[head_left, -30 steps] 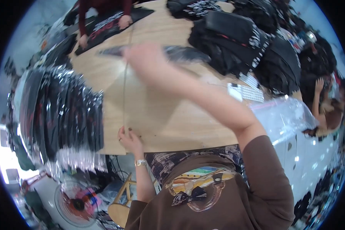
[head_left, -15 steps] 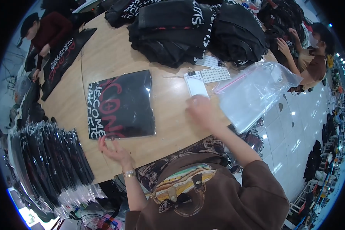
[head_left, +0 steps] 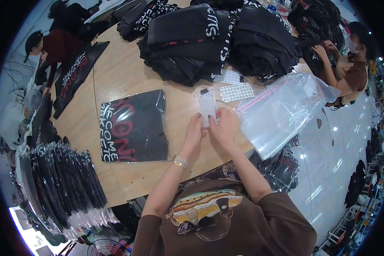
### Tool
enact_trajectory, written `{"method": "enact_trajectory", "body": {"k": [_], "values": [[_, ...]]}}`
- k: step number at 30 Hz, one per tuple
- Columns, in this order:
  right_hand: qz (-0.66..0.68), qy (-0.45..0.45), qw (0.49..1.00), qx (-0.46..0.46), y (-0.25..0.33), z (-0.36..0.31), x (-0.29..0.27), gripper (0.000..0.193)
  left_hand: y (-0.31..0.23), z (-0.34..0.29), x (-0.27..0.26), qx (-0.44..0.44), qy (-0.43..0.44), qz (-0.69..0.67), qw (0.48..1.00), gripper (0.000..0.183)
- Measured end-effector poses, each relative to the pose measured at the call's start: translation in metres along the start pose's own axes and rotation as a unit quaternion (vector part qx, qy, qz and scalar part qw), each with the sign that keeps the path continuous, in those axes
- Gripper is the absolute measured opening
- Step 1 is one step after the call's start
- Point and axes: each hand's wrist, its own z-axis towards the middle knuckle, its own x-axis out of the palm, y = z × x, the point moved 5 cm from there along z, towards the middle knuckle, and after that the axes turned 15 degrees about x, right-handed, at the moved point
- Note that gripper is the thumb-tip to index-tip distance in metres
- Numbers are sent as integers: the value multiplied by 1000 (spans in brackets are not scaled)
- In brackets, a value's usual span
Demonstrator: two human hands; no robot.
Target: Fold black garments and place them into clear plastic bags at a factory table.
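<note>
A white label sheet (head_left: 208, 104) with a dark patch at its far end lies on the wooden table in front of me. At its near end my left hand (head_left: 195, 131) has its fingers closed on the left edge. My right hand (head_left: 224, 127) pinches the right edge, close beside the left. To the left, a folded black garment (head_left: 145, 126) with red and white lettering lies flat in a clear plastic bag. Two label sheets with small dark marks, a nearer one (head_left: 237, 92) and a farther one (head_left: 228, 77), lie just beyond my right hand.
Clear plastic bags (head_left: 281, 111) lie at the table's right edge. Piles of folded black garments (head_left: 187, 47) stand at the back. A row of bagged garments (head_left: 64, 187) stands at the near left. One person works at far left, another (head_left: 350, 77) at far right.
My left hand has left the bagged garment and moved right to the white label sheet. My right hand has closed on the sheet, which now lies slightly farther left.
</note>
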Motion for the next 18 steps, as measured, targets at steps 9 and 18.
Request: {"method": "enact_trajectory", "body": {"k": [9, 18], "values": [[11, 191, 942, -275, 35, -56, 4, 40, 10, -19, -4, -22, -41, -342, 938, 55], [-52, 166, 937, -303, 8, -42, 1, 27, -18, -23, -55, -1, -48, 452, 890, 48]]}}
